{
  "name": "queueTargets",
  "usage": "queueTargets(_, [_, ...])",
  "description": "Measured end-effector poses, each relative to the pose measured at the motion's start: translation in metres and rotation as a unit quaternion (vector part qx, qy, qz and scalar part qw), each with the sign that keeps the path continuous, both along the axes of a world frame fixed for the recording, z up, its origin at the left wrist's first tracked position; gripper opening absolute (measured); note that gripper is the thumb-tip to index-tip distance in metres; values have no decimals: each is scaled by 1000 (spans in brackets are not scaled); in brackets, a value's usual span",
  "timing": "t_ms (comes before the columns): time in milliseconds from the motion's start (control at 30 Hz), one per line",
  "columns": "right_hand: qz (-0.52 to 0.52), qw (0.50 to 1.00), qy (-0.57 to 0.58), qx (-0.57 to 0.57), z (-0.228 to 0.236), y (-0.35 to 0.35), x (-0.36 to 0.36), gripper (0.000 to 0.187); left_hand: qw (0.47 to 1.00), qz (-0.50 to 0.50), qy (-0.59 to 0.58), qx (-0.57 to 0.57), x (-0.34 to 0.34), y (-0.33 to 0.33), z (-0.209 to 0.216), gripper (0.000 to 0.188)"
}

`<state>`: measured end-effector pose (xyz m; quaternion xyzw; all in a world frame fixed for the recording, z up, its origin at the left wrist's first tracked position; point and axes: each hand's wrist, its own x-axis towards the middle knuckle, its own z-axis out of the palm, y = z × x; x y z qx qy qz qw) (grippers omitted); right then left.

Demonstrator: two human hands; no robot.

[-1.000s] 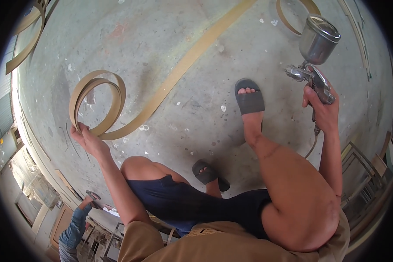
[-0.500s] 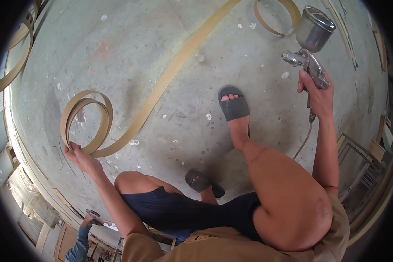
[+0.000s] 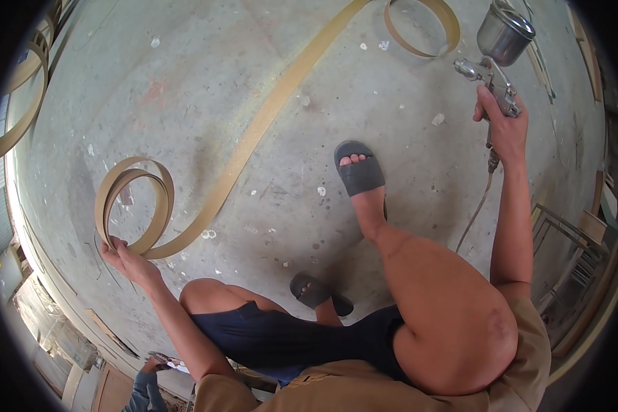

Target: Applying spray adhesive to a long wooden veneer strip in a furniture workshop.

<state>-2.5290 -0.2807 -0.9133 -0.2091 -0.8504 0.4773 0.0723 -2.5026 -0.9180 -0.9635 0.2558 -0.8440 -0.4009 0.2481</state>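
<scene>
My left hand point(image 3: 129, 262) is closed on the lower edge of a coiled tan edging strip point(image 3: 159, 206) at the left. From the coil, the strip runs flat across the floor to the far edge, where another loop of strip point(image 3: 453, 31) stands at the upper right. In my right hand point(image 3: 507, 134) is a silver spray gun point(image 3: 498, 86), gripped by its handle with the metal cup point(image 3: 505, 38) on top. Its nozzle faces left, above the floor. A thin hose point(image 3: 479, 206) hangs from the handle's base.
Grey concrete floor point(image 3: 288, 178) with paint spots lies around my sandalled feet. More curled strips point(image 3: 27, 103) are at the far left. A metal frame point(image 3: 563, 254) stands at the right. Another person's blue sleeve point(image 3: 143, 395) shows at the lower left.
My right hand has moved slightly away and to the right with the spray gun. My left hand still holds the coil, now a little lower in view. The other person's arm has shifted.
</scene>
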Motion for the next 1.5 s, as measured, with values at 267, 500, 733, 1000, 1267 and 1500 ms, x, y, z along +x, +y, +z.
queueTargets(267, [3,999,6,-33,-9,-4,6,43,1000,4,-1,8,-1,-1,-1,25])
queueTargets(500, [34,992,-29,-118,-16,-33,30,47,1000,2,-20,9,0,-6,-3,29])
queueTargets(733, [69,982,-48,-167,-17,-62,40,50,1000,1,-16,5,1,-10,-3,28])
queueTargets(1000, [97,964,-92,-229,-21,-88,48,51,1000,2,-19,-12,3,-8,-1,27])
queueTargets(1267, [142,942,-149,-266,-23,-114,51,52,1000,3,-3,4,3,-10,0,21])
queueTargets(1500, [192,910,-209,-302,-19,-136,50,51,1000,0,-14,-10,5,-10,1,22])
